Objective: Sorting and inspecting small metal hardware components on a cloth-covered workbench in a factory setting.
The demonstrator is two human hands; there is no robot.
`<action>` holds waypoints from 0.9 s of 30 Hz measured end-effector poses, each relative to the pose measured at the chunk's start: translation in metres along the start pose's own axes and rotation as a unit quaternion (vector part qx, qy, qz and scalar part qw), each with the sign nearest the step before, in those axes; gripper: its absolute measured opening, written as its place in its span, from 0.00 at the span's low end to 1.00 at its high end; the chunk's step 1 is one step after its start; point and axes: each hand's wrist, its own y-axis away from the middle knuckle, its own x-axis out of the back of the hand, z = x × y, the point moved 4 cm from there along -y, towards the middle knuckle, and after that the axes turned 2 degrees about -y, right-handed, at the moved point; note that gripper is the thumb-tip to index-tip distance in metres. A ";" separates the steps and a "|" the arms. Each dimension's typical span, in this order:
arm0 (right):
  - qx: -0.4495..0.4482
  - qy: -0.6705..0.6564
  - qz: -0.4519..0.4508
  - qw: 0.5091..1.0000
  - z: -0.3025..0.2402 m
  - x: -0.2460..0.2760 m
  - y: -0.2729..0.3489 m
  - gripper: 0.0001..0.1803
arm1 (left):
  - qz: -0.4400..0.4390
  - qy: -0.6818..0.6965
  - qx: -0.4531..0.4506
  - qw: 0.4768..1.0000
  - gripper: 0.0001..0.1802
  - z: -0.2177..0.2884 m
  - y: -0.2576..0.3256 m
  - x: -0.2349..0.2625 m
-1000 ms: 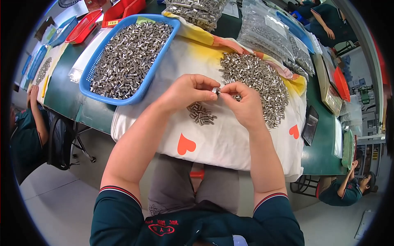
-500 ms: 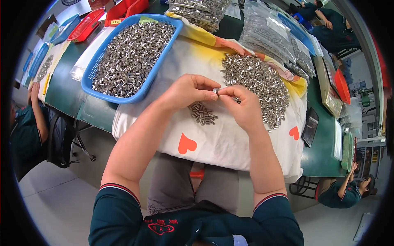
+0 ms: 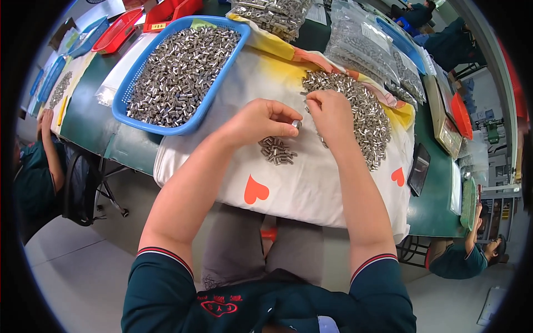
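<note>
My left hand (image 3: pixel 261 119) pinches one small metal cylinder (image 3: pixel 297 125) between thumb and fingers, above a small cluster of the same silver pieces (image 3: pixel 276 150) on the white cloth (image 3: pixel 311 183). My right hand (image 3: pixel 330 114) rests with curled fingers at the near edge of a large heap of metal cylinders (image 3: pixel 363 114); its fingertips touch the heap, and what they hold is hidden. A blue plastic basket (image 3: pixel 183 126) full of more cylinders stands to the left.
Clear bags of metal parts (image 3: pixel 361 41) lie at the back. Red trays (image 3: pixel 119 28) stand at the far left. A dark phone (image 3: pixel 419 166) lies right of the cloth. Other people sit at the left (image 3: pixel 33 166) and lower right (image 3: pixel 461 258).
My right hand has drawn apart from my left and moved to the edge of the large heap. My left hand stays over the small cluster with a piece in it.
</note>
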 end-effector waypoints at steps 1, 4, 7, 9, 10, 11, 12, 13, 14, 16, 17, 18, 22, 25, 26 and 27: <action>0.003 0.000 0.001 1.000 0.003 -0.007 -0.002 0.05 | 0.000 0.002 0.010 1.000 0.16 0.001 0.000 0.000; 0.003 0.108 -0.033 0.994 0.005 -0.018 -0.005 0.04 | 0.006 0.015 -0.017 1.000 0.17 -0.002 -0.002 0.000; -0.011 0.092 -0.053 0.994 0.006 -0.018 -0.004 0.04 | 0.003 0.028 -0.020 0.999 0.17 -0.004 -0.004 0.002; 0.024 0.104 -0.035 0.994 -0.002 -0.016 -0.005 0.04 | 0.010 0.030 -0.022 0.999 0.17 -0.005 -0.004 0.003; 0.025 0.105 -0.036 0.994 -0.004 -0.012 -0.003 0.04 | 0.017 0.030 -0.022 0.999 0.17 -0.006 -0.003 0.005; -0.026 0.000 -0.017 1.000 -0.004 -0.005 0.003 0.04 | 0.017 0.032 -0.023 0.999 0.17 -0.006 -0.004 0.005; -0.075 -0.105 0.000 0.992 -0.005 0.004 0.009 0.04 | 0.021 0.042 -0.020 0.999 0.17 -0.004 -0.003 0.005; -0.071 -0.107 -0.005 0.992 -0.009 0.007 0.015 0.04 | 0.027 0.052 -0.016 0.998 0.17 -0.003 -0.002 0.005; -0.128 -0.240 -0.029 0.962 -0.008 0.007 0.023 0.05 | 0.033 0.054 -0.015 0.998 0.17 -0.001 0.000 0.005; -0.180 -0.394 -0.073 0.898 -0.010 0.006 0.035 0.06 | 0.035 0.124 0.007 0.992 0.17 -0.001 0.001 0.005; -0.181 -0.395 -0.073 0.898 -0.010 0.006 0.035 0.06 | 0.035 0.123 0.008 0.992 0.17 -0.002 -0.001 0.005; -0.163 -0.390 -0.076 0.903 -0.013 0.005 0.034 0.05 | 0.035 0.121 0.003 0.992 0.17 -0.002 -0.001 0.006; -0.135 -0.354 -0.079 0.922 -0.016 0.008 0.036 0.05 | 0.029 0.124 -0.002 0.992 0.17 0.000 -0.002 0.004; -0.094 -0.314 -0.048 0.944 -0.022 0.011 0.036 0.04 | 0.028 0.105 -0.007 0.994 0.17 -0.003 -0.003 0.004; -0.094 -0.314 -0.049 0.944 -0.025 0.011 0.037 0.04 | 0.028 0.106 -0.007 0.994 0.17 -0.004 -0.003 0.004; -0.030 -0.224 -0.010 0.974 -0.033 0.016 0.037 0.04 | 0.042 0.068 -0.016 0.997 0.17 -0.004 -0.003 0.005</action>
